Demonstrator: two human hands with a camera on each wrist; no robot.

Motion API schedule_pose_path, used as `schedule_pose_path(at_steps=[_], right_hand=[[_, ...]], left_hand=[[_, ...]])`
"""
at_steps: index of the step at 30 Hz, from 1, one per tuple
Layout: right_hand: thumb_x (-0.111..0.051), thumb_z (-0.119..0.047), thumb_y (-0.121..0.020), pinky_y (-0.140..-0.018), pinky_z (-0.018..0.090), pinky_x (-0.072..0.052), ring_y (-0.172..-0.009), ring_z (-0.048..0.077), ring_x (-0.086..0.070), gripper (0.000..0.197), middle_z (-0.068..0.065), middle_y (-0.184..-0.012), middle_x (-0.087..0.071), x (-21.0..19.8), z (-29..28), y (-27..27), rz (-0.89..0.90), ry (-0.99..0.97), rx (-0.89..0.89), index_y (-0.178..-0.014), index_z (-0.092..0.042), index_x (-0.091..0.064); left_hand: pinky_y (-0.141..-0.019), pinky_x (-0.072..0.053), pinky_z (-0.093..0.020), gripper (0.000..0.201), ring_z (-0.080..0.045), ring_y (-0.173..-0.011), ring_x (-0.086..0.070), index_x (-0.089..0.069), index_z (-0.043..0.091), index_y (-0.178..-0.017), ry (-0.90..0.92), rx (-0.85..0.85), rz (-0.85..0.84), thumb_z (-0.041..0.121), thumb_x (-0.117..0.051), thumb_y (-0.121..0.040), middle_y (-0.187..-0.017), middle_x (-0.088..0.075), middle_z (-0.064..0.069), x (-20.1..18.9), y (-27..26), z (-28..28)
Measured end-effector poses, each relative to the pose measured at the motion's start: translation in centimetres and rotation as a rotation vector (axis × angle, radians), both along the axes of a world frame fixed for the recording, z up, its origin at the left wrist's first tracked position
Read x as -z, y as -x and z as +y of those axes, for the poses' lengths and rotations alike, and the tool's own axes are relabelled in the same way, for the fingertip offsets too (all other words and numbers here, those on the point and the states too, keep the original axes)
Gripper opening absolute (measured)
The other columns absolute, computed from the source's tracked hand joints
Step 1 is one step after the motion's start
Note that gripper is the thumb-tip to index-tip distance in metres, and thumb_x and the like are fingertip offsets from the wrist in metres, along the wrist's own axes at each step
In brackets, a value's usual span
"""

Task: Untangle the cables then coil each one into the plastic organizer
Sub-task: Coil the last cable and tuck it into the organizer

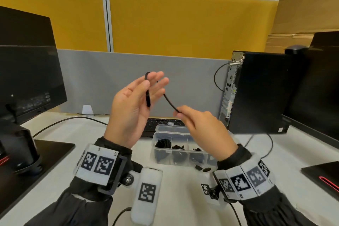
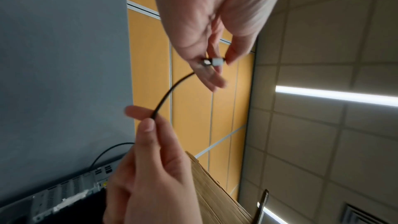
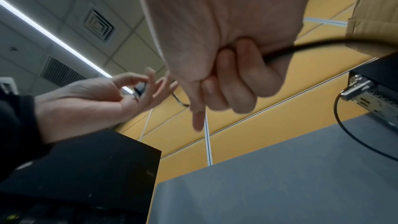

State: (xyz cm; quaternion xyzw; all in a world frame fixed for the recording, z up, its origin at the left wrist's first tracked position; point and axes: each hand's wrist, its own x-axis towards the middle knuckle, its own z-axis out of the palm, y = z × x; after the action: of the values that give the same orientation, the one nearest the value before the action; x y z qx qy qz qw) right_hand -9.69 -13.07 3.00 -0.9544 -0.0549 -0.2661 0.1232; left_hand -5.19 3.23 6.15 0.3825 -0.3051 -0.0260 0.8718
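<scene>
White surface [image 1: 183, 198] carries the clear organizer [image 1: 165, 154]; keyboard [image 1: 161, 123] just behind it, tower [image 1: 256, 93] right, monitor stand [image 1: 45, 152] left.

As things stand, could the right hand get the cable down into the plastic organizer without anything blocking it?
Probably yes. The right hand pinches the black cable directly above the plastic organizer, whose lid is open. Only the left hand, holding the other end, would need to follow.

Both hands raised: left hand [image 1: 135, 102] pinching, right hand [image 1: 201, 124] fisted.

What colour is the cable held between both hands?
Black cable; clearest in the head view.
</scene>
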Motion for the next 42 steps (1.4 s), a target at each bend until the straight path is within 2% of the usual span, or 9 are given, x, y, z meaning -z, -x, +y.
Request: schedule_pose_path(at_steps=[6,11,13,16,20,25,30,36,42], right_hand=[[-0.03,-0.05,-0.097,-0.065,0.024,-0.044,-0.084,0.01,-0.059,0.031,-0.015,-0.095,-0.065,-1.0,1.8,2.5,0.138,0.244,-0.198,-0.114,-0.039,-0.054],[-0.038,-0.054,-0.092,-0.053,0.024,-0.034,-0.058,0.004,-0.052,0.023,-0.018,-0.062,-0.056,-3.7,1.4,5.0,-0.075,0.073,-0.261,-0.093,-0.039,-0.056],[-0.04,-0.053,-0.089,-0.048,0.018,-0.033,-0.051,0.0,-0.048,0.028,-0.022,-0.051,-0.047,-4.3,0.1,5.3,-0.275,-0.058,-0.215,-0.086,-0.035,-0.062],[-0.057,-0.041,-0.09,-0.051,0.014,-0.038,-0.055,0.004,-0.053,0.022,-0.018,-0.061,-0.058,-4.3,-1.6,4.2,-0.533,-0.162,-0.132,-0.086,-0.023,-0.07],[-0.052,-0.035,-0.093,-0.059,0.026,-0.044,-0.061,0.01,-0.056,0.017,-0.006,-0.072,-0.068,-2.1,-2.6,1.2,-0.369,-0.347,-0.078,-0.088,-0.034,-0.068],[-0.038,-0.03,-0.101,-0.078,0.017,-0.042,-0.088,-0.003,-0.058,0.029,-0.019,-0.092,-0.065,-0.6,0.1,0.7,0.285,-0.209,-0.288,-0.109,-0.025,-0.065],[-0.038,-0.029,-0.1,-0.064,0.01,-0.034,-0.064,-0.005,-0.048,0.028,-0.017,-0.064,-0.049,-1.2,1.1,2.0,0.345,-0.058,-0.385,-0.098,-0.019,-0.064],[-0.05,-0.032,-0.095,-0.06,0.02,-0.035,-0.06,0.0,-0.051,0.019,-0.023,-0.06,-0.055,-1.1,-1.3,0.8,-0.111,-0.273,-0.235,-0.078,-0.032,-0.058],[-0.037,-0.032,-0.1,-0.062,0.022,-0.04,-0.063,0.003,-0.051,0.024,-0.012,-0.063,-0.054,0.1,-0.5,0.0,-0.028,-0.329,-0.271,-0.083,-0.03,-0.054]], left_hand=[[-0.096,-0.049,-0.034,0.029,-0.018,-0.107,-0.064,-0.049,0.01,-0.081,-0.155,-0.391,-0.124,0.02,-0.033,-0.102,-0.113,-0.066,-0.011,1.8,-1.7,-0.6],[-0.07,-0.05,-0.023,0.025,-0.012,-0.078,-0.065,-0.057,0.013,-0.087,-0.755,-0.805,-0.678,0.029,-0.041,-0.098,-0.088,-0.069,0.0,3.6,-2.4,-1.0],[-0.065,-0.045,-0.011,0.025,0.0,-0.069,-0.063,-0.06,0.015,-0.085,-0.841,-0.589,-0.651,0.024,-0.042,-0.098,-0.075,-0.068,0.005,3.5,-1.8,-1.4],[-0.063,-0.05,-0.019,0.039,-0.015,-0.063,-0.066,-0.062,0.006,-0.082,-0.704,0.057,-0.402,0.031,-0.037,-0.097,-0.077,-0.071,-0.007,2.7,0.0,-1.8],[-0.059,-0.049,-0.018,0.033,-0.012,-0.056,-0.061,-0.061,0.003,-0.084,-0.467,0.265,-0.312,0.025,-0.038,-0.093,-0.073,-0.07,-0.006,1.7,1.6,-2.1],[-0.079,-0.053,-0.021,0.021,-0.018,-0.093,-0.069,-0.062,0.004,-0.097,-0.241,-0.104,-0.212,0.016,-0.045,-0.092,-0.094,-0.072,-0.006,2.3,-0.3,-2.1],[-0.083,-0.048,-0.025,0.024,-0.005,-0.088,-0.065,-0.063,0.014,-0.095,-0.837,-0.79,-0.607,0.026,-0.043,-0.099,-0.089,-0.07,0.008,3.6,-2.9,-0.4],[-0.069,-0.05,-0.024,0.045,-0.015,-0.056,-0.06,-0.062,0.01,-0.069,-1.033,-0.161,-0.542,0.049,-0.048,-0.086,-0.047,-0.06,-0.004,3.2,-1.4,-0.4],[-0.064,-0.05,-0.023,0.033,-0.018,-0.056,-0.057,-0.066,0.007,-0.074,-0.492,0.087,-0.3,0.024,-0.044,-0.091,-0.063,-0.067,-0.007,2.2,-0.7,-0.9]])
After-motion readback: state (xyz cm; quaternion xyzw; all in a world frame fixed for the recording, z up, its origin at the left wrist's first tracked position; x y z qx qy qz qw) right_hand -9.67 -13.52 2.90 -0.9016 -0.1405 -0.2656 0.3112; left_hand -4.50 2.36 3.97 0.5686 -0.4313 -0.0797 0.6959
